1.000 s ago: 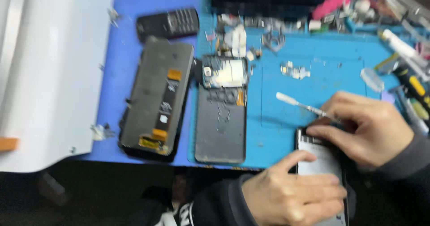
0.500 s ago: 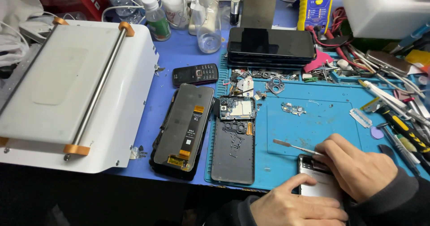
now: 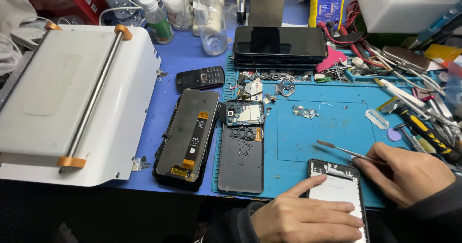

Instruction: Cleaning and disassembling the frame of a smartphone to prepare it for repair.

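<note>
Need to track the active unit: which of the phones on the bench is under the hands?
The opened phone at the mat's near edge: left hand presses it, right hand holds a metal spudger.

I am viewing a detached black rectangular display panel [image 3: 188, 134] lying left of the blue mat, and stacked dark-glass phones [image 3: 280, 43] lying face-up at the mat's far edge.

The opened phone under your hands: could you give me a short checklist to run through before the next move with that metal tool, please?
1. Left hand flat on the opened phone, steadying it: ok.
2. Right hand grips the metal spudger: ok.
3. Spudger tip seated in the phone's edge: not ok, it points away over the blue mat.
4. Phone fully on the mat: cannot tell, its lower end is out of frame.
5. Loose small parts lie apart from the phone: ok.
</note>
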